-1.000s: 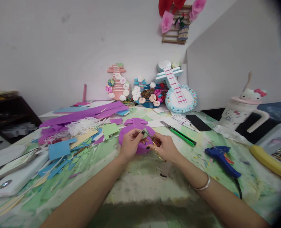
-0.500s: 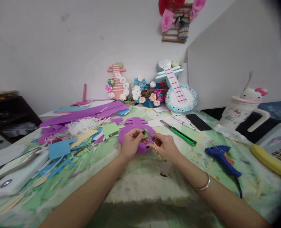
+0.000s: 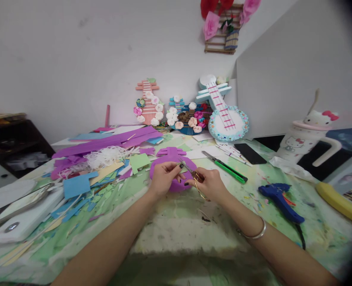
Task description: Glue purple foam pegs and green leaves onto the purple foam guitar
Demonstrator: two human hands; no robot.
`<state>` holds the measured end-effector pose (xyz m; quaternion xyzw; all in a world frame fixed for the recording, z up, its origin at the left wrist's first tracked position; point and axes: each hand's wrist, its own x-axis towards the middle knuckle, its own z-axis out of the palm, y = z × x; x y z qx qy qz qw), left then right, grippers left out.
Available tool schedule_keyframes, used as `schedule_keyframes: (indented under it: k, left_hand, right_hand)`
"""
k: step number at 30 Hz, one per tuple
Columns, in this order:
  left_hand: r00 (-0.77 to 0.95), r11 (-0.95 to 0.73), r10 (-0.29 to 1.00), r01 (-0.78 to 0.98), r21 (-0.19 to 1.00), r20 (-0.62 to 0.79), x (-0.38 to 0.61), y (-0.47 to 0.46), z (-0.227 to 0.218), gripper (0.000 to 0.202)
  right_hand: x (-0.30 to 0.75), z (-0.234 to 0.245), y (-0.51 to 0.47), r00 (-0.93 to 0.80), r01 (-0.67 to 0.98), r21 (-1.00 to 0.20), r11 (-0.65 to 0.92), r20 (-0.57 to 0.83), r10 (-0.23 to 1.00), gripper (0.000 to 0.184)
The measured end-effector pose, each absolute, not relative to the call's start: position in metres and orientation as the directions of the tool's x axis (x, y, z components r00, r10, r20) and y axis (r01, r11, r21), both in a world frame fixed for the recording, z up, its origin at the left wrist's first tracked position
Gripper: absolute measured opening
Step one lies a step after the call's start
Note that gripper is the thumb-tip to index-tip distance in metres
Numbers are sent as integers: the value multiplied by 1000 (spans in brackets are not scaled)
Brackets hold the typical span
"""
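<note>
Bench cloth (image 3: 170,230), stained green and cream, spreads in a broad stretch from the near side of the purple lute-shaped piece (image 3: 172,155) to the front edge. Room is tightest left of the piece, where purple strips (image 3: 104,145), a tangle of white string (image 3: 107,159) and blue paper (image 3: 77,185) crowd together. Right of it, a green utility knife (image 3: 229,171) lies aslant, blade end toward the piece; farther right and nearer the wearer is a blue glue gun (image 3: 281,201). Beyond the piece, decorated instruments (image 3: 228,124) stand near the wall.

The piece itself lies on the bench under the hands: an even purple, with a rounded body and a short, crossbarred neck at its far end (much of the body is covered). Over its left side, the left hand (image 3: 164,177) has fingers pinching a small pale scrap (image 3: 183,169), too small to make out well. At its right side, the right hand (image 3: 210,184) has fingers closed around gold-handled scissors (image 3: 190,169), tips pointing toward the scrap.
</note>
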<state>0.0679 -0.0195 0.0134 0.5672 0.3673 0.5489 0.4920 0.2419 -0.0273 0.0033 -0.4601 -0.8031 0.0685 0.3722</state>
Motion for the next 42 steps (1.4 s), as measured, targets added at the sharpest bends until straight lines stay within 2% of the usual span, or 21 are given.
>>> schedule_keyframes:
  k: [15, 30, 42]
  left_hand:
    - [251, -198, 944, -93, 976, 215, 54, -15, 21, 20]
    - [395, -224, 899, 37, 974, 192, 38, -13, 29, 20]
    - [457, -207, 877, 82, 975, 148, 31, -12, 31, 20]
  right_hand:
    - [245, 9, -29, -322, 675, -468, 571, 509, 798, 50]
    - [251, 11, -28, -388, 650, -465, 600, 476, 789, 50]
    - [254, 10, -27, -435, 643, -421, 640, 487, 757, 48]
